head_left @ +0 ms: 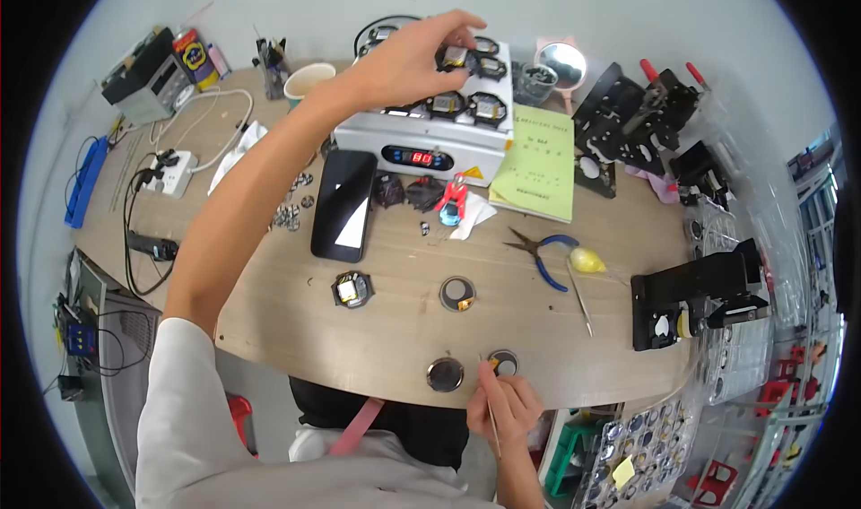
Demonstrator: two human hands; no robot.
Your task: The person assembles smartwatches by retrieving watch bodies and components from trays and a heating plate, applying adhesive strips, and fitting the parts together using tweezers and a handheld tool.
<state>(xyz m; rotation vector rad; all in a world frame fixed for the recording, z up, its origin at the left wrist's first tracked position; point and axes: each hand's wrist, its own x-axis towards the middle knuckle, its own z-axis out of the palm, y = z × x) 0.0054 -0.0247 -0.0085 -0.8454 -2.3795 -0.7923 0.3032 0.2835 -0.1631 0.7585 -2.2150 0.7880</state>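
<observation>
My left hand (417, 65) reaches over the top of a white heating plate (359, 139), its thumb and fingers closed around a black watch case (457, 58). More watch cases (487, 108) lie on the plate near it. Low on the table, my right hand (505, 408) pinches a thin rod-like tool (495, 433); its exact kind is unclear. The fingertips are beside a round grey watch part (505, 362) with a gold-coloured tab. Left of that hand lies a round dark disc (445, 374). A similar round part (457, 294) sits farther up the table.
An opened watch (352, 288) and a black phone (344, 206) lie on the left. Blue-handled pliers (547, 258), a yellow bulb (587, 260) and a green notepad (538, 164) are on the right. Black press stands (691, 295) line the right edge. A paper cup (308, 80) stands behind.
</observation>
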